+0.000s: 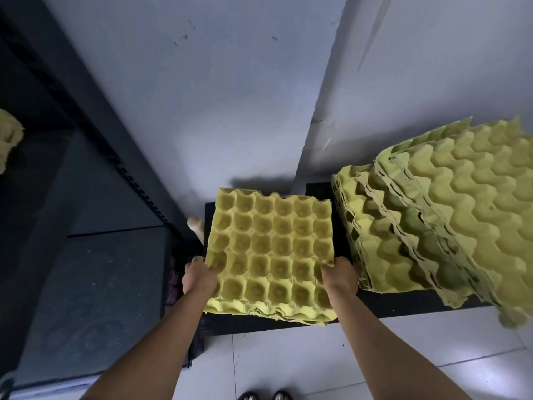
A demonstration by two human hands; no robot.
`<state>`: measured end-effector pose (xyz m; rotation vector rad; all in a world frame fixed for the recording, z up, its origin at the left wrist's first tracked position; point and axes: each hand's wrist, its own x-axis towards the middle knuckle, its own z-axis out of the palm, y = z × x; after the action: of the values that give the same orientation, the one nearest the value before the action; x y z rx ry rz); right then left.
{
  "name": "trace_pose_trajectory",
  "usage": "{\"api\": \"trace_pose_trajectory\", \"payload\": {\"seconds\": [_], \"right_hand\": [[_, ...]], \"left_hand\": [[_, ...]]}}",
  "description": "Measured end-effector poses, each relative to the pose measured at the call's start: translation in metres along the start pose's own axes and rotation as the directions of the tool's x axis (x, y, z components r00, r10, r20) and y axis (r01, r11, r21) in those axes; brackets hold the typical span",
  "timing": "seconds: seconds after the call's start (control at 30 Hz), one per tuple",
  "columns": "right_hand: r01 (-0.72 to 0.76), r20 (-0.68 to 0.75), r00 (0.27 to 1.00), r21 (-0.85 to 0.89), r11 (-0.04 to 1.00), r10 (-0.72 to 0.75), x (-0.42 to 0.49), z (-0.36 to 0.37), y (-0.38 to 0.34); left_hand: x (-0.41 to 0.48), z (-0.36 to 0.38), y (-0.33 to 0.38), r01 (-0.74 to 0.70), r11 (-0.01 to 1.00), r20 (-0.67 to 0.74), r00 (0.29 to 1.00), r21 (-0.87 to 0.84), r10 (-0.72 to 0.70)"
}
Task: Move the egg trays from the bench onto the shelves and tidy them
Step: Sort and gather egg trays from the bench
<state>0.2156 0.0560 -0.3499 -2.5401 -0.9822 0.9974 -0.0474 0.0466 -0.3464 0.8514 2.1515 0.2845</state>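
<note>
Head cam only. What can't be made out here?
Fingers of left hand and right hand: head view, hidden under the held tray stack.
Tray count in that stack: edges too thin.
Whether it rests on the bench: stack covers the contact.
Right-hand pile: cut by the right edge.
Shelf trays: cut by the left edge, dark.
Pale object: half behind the stack, unidentifiable.

We observe a scuffed white wall (216, 96), a pale tiled floor (288, 365), and dark sandals (250, 396) at the bottom edge.
</note>
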Motion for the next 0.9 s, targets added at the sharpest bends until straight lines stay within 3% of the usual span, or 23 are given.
{"api": "trace_pose_trajectory", "payload": {"seconds": [0.17,0.37,0.5,0.63,0.9], "right_hand": [[-0.113,0.157,0.983,0.103,0.988,0.096,0.010,-0.011,-0.004],[-0.111,0.185,0.978,0.082,0.990,0.094,0.008,-0.016,-0.005],[-0.124,0.223,0.972,0.193,0.973,0.079,0.005,-0.018,-0.015],[-0.068,0.187,0.982,0.233,0.970,0.023,-0.001,-0.013,-0.026],[0.204,0.056,0.975,0.147,0.968,-0.214,-0.051,-0.054,-0.030]], "left_hand": [[-0.001,-0.002,0.007,0.041,0.999,0.006,0.999,-0.033,-0.041],[-0.003,-0.004,0.009,0.026,1.000,0.003,1.000,-0.008,-0.026],[-0.006,-0.006,0.009,0.039,0.999,0.005,0.999,0.001,-0.039],[-0.003,-0.015,0.005,0.011,0.997,-0.005,1.000,-0.081,-0.011],[-0.050,-0.050,0.027,-0.129,0.989,-0.113,0.986,-0.075,0.120]]}}
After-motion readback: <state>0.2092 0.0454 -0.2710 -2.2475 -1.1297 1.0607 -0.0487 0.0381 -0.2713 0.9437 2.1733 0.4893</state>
